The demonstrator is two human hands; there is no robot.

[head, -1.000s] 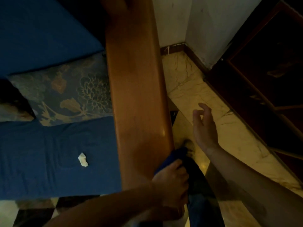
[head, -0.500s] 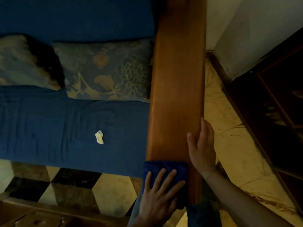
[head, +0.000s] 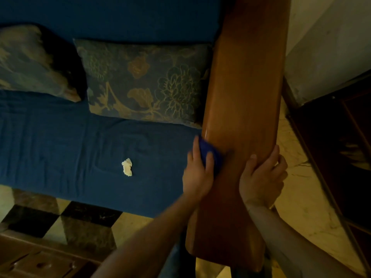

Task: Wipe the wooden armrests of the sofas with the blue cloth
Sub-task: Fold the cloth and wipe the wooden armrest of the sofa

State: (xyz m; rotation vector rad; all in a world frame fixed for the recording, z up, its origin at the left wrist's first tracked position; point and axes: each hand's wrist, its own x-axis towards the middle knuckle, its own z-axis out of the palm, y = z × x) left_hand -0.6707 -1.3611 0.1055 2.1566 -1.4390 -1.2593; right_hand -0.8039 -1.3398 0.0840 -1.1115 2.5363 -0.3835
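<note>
A broad polished wooden armrest (head: 245, 93) runs from the top of the head view down to the lower middle. My left hand (head: 197, 173) presses a blue cloth (head: 212, 155) against the armrest's left edge, beside the sofa seat. The cloth is mostly covered by my fingers. My right hand (head: 261, 177) grips the armrest's right edge, thumb on top and fingers wrapped over the outer side.
The blue sofa seat (head: 60, 141) lies left of the armrest with a floral cushion (head: 144, 83), a second cushion (head: 30, 63) and a small crumpled white scrap (head: 127, 167). Dark wooden furniture (head: 345, 149) stands at right across a marble floor strip (head: 301, 207). A low wooden piece (head: 40, 259) is at bottom left.
My left hand has slid the cloth up the armrest from its near end to the left edge. My right hand moved from resting flat on the right edge to gripping it.
</note>
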